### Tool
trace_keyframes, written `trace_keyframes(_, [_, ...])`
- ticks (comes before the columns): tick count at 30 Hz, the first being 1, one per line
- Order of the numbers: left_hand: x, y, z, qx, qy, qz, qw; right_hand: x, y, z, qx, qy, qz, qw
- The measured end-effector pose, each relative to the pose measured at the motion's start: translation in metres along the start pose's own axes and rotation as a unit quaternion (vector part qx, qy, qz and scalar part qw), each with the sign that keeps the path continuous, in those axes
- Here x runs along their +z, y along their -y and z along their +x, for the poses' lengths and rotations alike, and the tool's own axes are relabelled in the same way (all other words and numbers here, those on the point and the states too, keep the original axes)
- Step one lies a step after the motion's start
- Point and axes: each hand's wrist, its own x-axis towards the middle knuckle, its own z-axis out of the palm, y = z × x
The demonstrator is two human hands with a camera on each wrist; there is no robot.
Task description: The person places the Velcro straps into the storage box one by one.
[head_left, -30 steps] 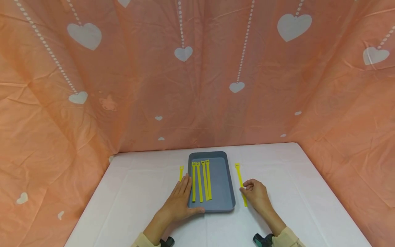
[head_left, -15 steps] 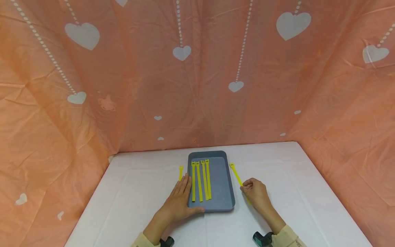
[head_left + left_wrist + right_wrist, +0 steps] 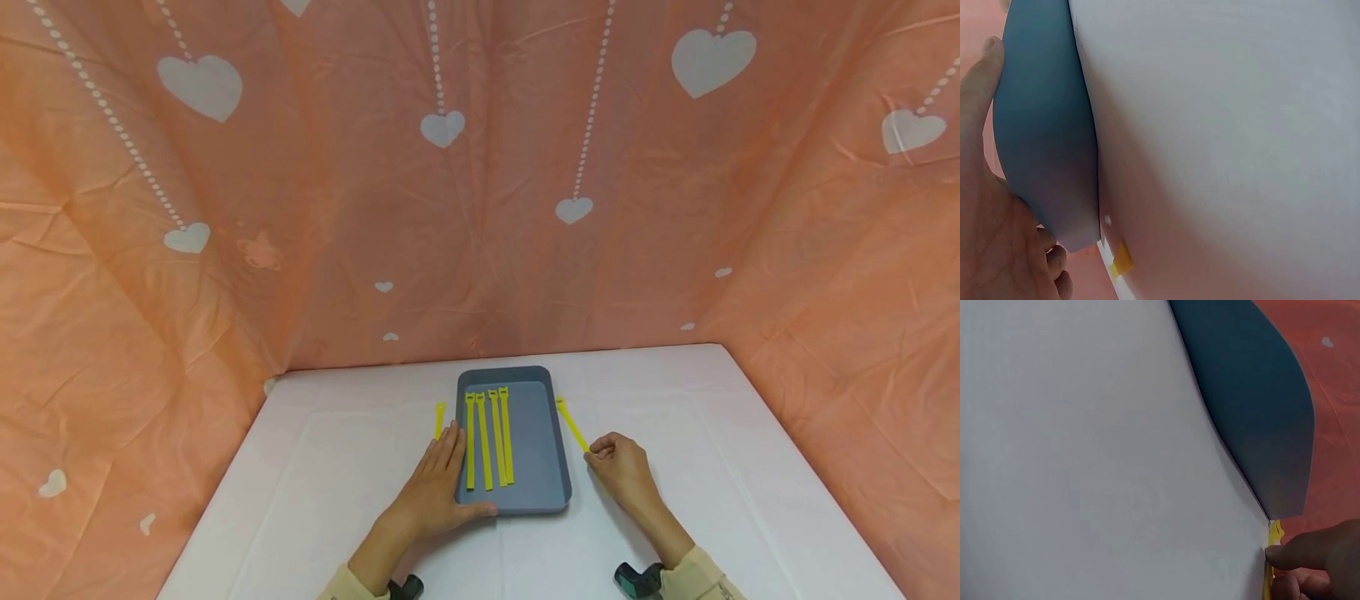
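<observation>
A yellow cable tie [image 3: 572,424] is being pinched at its near end by the right hand [image 3: 621,472], just beside the grey tray [image 3: 538,467] being steadied by the flat left hand [image 3: 437,492], so the limp strap is probably risking being snagged on the rim.

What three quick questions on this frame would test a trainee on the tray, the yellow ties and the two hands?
1. How many yellow ties lie inside the grey tray?
2. True or false: the right hand pinches a yellow tie beside the tray's right side.
3. What is the left hand doing? A) lifting a tie, B) resting flat against the tray's left side, C) hanging off the table.

Key
1. Four, side by side in the tray's left half.
2. True; the fingers hold its near end.
3. B; a fifth tie lies on the table just beyond its fingertips.
</observation>
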Motion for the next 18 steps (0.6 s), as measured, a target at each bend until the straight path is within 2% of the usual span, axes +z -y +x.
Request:
trace_keyframes(7, [0.0016,0.0005,-0.0008,0.007,-0.009,-0.01,0.9999,0.0019,-0.0005,0.0003,-0.005,-0.011,-0.001,1.0])
trace_keyframes(18, [0.0006,-0.0007,-0.0008,0.001,-0.001,-0.01,0.9999,0.0,-0.0023,0.0018,-0.008,0.005,-0.006,1.0])
